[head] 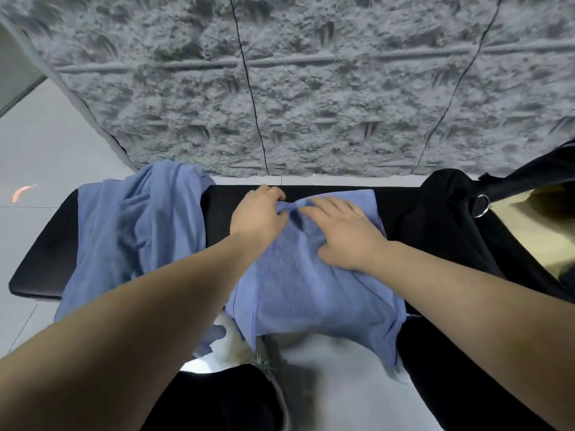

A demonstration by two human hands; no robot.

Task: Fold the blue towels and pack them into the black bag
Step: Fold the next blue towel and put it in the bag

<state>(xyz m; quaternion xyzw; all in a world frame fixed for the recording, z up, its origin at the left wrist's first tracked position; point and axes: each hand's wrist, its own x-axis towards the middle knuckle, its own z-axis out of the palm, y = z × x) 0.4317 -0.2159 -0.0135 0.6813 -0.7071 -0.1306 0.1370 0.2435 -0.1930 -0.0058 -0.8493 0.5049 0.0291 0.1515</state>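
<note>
A blue towel lies spread over the middle of a black bench, its near edge hanging off toward me. My left hand grips a bunched fold at the towel's far edge. My right hand lies flat on the cloth just beside it, fingers straight. A second blue towel is heaped in loose folds on the bench's left part. The black bag sits at the right end of the bench, with a strap and a metal ring.
A grey rough-textured wall panel stands right behind the bench. Pale floor tiles stretch to the left. My dark trouser legs and a pale shoe are below the bench's near edge.
</note>
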